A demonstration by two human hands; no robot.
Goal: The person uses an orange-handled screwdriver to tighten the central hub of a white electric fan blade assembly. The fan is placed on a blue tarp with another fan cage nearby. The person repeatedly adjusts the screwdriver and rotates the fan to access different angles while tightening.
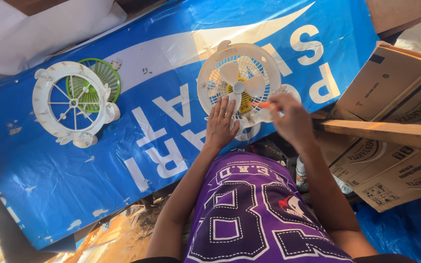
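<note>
A small white fan [239, 80] with white blades and a yellow hub lies flat on a blue banner-covered table [64, 175]. My left hand [221, 122] rests flat on its lower grille, fingers spread. My right hand [291, 117] is closed on a thin tool with an orange handle [260, 104], its tip pointing toward the fan's lower right edge.
A white fan housing ring [71, 103] lies at the left, partly over a green grille [101, 78]. Cardboard boxes [391, 97] and a wooden plank [381, 132] stand at the right. White sheeting [35, 29] lies at the far left.
</note>
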